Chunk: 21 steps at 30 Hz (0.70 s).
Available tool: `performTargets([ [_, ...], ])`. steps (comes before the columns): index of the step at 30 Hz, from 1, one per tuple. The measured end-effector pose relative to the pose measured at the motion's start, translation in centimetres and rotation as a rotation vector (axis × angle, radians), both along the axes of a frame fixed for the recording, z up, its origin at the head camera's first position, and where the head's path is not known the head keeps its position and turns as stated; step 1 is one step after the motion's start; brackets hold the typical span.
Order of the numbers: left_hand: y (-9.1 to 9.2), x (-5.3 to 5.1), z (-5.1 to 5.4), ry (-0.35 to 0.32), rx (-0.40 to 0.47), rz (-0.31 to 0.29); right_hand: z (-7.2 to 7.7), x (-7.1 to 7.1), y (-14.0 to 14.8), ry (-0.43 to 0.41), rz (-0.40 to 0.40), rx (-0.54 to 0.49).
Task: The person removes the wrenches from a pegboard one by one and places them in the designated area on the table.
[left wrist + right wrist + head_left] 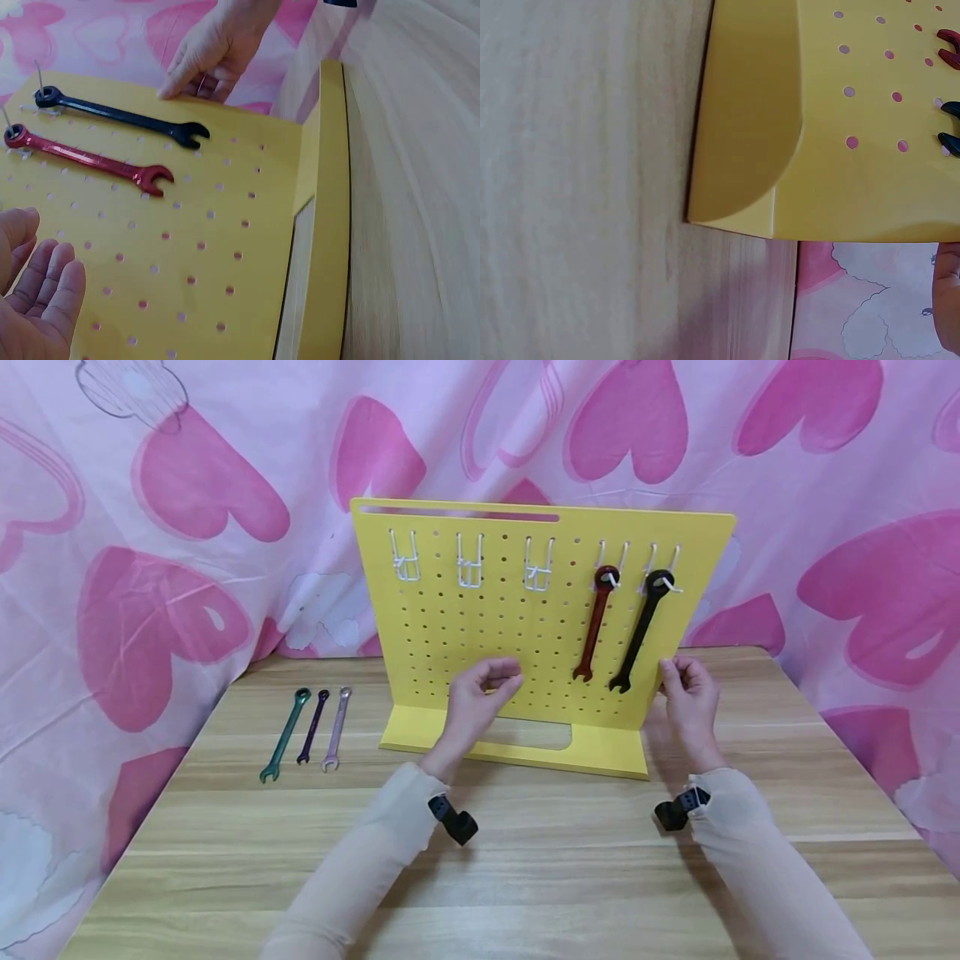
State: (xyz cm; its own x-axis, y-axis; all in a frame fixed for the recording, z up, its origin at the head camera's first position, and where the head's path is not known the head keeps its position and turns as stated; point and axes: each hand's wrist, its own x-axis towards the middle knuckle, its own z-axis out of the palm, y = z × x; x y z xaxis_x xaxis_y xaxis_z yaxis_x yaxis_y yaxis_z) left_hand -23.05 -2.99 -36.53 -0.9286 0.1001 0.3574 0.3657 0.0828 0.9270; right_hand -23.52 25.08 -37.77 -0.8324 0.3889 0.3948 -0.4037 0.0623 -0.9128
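Note:
A yellow pegboard [480, 635] stands upright on its base. From its two right-hand hooks hang a red wrench [595, 627] and a black wrench [640, 631], ring ends up. The right hand [692, 697] pinches the board's right edge, thumb on the front and fingers behind; the left wrist view shows this hand [217, 52] too. In front of the board's lower middle, the left hand [480, 697] holds nothing, its fingers loosely bent; in the left wrist view this hand [37, 300] is at the lower left. Only part of the right hand [948, 296] shows in the right wrist view.
Green [287, 735], purple [313, 727] and pink [337, 728] wrenches lie side by side on the wooden table [555, 860], left of the board. Three white hooks, one of them at the far left [406, 567], carry nothing. A pink heart-patterned cloth [225, 460] hangs behind.

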Motion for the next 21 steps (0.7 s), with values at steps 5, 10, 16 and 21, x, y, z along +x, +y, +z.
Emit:
performTargets([
  [5, 1.3, -0.3, 0.1, -0.009, 0.020, -0.034, 0.0, 0.0, 0.0, -0.003, 0.010, -0.016],
  [10, 2.4, -0.6, 0.1, -0.018, 0.041, -0.073, 0.0, 0.1, 0.0, -0.040, -0.005, 0.019],
  [16, 3.4, -0.9, 0.1, -0.053, 0.077, -0.100, -0.1, 0.0, 0.1, -0.044, -0.019, 0.038],
  [21, 4.2, -0.9, 0.4, -0.060, 0.093, -0.119, 0.0, 0.1, 0.0, -0.048, -0.031, 0.055],
])
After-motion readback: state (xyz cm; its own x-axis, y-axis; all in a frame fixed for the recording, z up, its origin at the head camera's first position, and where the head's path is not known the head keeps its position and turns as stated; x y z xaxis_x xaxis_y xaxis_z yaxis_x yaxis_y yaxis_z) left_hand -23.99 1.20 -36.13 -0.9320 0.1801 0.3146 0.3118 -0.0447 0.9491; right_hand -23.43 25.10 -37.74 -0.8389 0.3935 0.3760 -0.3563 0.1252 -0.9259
